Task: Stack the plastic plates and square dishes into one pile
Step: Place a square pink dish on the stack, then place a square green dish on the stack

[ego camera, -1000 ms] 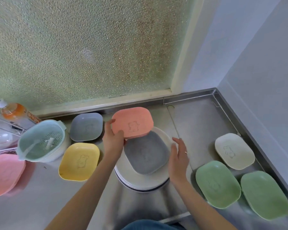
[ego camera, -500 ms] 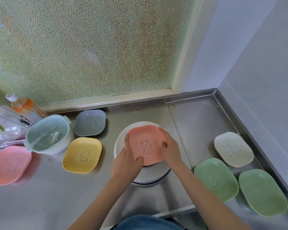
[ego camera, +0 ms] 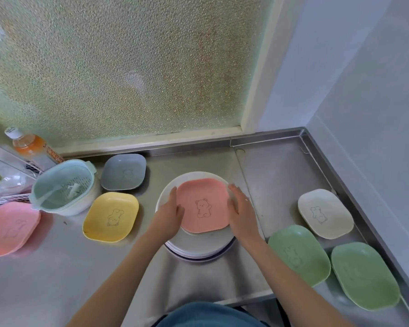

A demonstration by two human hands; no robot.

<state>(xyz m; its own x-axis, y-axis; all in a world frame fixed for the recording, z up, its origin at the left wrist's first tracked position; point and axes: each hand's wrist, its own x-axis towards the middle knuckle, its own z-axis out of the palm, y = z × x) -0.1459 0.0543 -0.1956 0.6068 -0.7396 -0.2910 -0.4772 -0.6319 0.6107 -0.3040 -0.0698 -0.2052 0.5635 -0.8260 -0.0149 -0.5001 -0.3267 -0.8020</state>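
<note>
Seven loose dishes lie about the steel counter [ego camera: 281, 175], and one pile stands in the middle of it, just ahead of the person. Largest in that pile are the round white plates [ego camera: 198, 246]; on top sits the pink square dish [ego camera: 202, 205], flat, its bear drawing upright toward the person, nearly square so no long axis to speak of.

Both hands flank it. The left hand [ego camera: 169, 217] lies against its left edge, fingers loosely curved, and the right hand [ego camera: 242, 210] against its right edge, palm turned in — open hands that press and steady, I judge, not a clenched grip.

What the coming move turns on is which loose dish lies nearest which hand. The near green dish [ego camera: 299, 253] and the far green dish [ego camera: 365, 274] lie to the right, long axes running from back-left to front-right, with the cream dish [ego camera: 325, 213] behind them; the right hand is nearer all three. The yellow dish [ego camera: 111, 217] sits just left of the pile, the grey dish [ego camera: 124, 172] behind it, another pink dish [ego camera: 10, 228] at the far left edge — left-hand work, probably.

A mint colander [ego camera: 63, 187] and a bottle [ego camera: 31, 147] stand at the back left, no part of the pile.
</note>
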